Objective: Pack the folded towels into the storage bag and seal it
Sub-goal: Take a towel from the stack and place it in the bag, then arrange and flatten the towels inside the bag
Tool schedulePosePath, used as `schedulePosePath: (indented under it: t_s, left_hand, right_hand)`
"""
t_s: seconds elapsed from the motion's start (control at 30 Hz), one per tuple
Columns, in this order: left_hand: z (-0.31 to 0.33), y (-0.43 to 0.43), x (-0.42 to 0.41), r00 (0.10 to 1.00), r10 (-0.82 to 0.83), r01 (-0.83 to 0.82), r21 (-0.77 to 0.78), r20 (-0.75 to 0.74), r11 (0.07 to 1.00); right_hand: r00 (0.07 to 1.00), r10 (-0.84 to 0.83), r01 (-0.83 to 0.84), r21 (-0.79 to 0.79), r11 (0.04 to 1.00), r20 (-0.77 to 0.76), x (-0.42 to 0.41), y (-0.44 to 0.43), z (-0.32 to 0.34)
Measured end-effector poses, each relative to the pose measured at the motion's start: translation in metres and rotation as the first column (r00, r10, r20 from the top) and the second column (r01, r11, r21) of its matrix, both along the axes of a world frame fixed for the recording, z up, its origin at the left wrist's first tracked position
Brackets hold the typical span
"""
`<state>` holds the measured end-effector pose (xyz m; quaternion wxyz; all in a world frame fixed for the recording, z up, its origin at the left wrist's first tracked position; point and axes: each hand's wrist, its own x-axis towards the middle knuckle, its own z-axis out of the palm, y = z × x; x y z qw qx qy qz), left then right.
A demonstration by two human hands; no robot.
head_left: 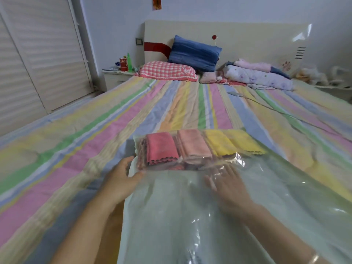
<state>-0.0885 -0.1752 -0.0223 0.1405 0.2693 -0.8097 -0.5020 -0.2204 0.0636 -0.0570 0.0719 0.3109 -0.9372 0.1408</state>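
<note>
As left hand grips bag edge, right hand (seemingly) inside.

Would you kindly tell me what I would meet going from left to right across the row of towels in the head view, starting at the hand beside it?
Left hand at the storage bag edge → red towel → pink towel → yellow towels.

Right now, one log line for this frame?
towels: in bag, far end | left hand: holds bag edge | right hand: flat, inside bag | seal: not done
</note>
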Motion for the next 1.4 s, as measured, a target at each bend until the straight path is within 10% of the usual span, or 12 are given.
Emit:
schedulePosePath:
  t_s: [0.13, 0.5, 0.63, 0.77, 1.1, 1.27, 1.4]
  left_hand:
    - [0.031, 0.06, 0.015, 0.969, -0.222, 0.247, -0.399, 0.108, 0.883]
    - [0.037, 0.258, 0.039, 0.796, -0.571, 0.587, -0.483, 0.2, 0.649]
    - [0.041, 0.317, 0.046, 0.711, -0.672, 0.668, -0.495, 0.206, 0.556]
    - [0.04, 0.37, 0.053, 0.623, -0.75, 0.738, -0.486, 0.223, 0.469]
    - [0.004, 0.437, 0.068, 0.427, -0.822, 0.901, -0.252, 0.377, 0.353]
    - [-0.001, 0.446, 0.059, 0.415, -0.828, 0.907, -0.25, 0.378, 0.34]
    - [-0.006, 0.451, 0.053, 0.422, -0.826, 0.903, -0.259, 0.374, 0.344]
  right_hand:
    - [0.995, 0.014, -0.037, 0.223, 0.974, 0.102, 0.048, 0.052, -0.021]
    - [0.986, 0.13, -0.11, 0.18, 0.978, -0.104, 0.165, 0.2, -0.014]
    - [0.948, 0.06, -0.142, 0.247, 0.959, 0.313, 0.205, 0.274, -0.004]
    - [0.745, -0.044, 0.156, -0.11, 0.982, 0.666, 0.262, 0.346, 0.053]
    - [0.448, -0.696, 0.894, -0.286, 0.346, 0.56, 0.223, 0.469, 0.015]
    - [0.314, -0.567, 0.929, -0.37, 0.018, 0.762, 0.201, 0.468, 0.015]
    - [0.285, -0.347, 0.942, -0.327, -0.069, 0.894, 0.186, 0.467, 0.026]
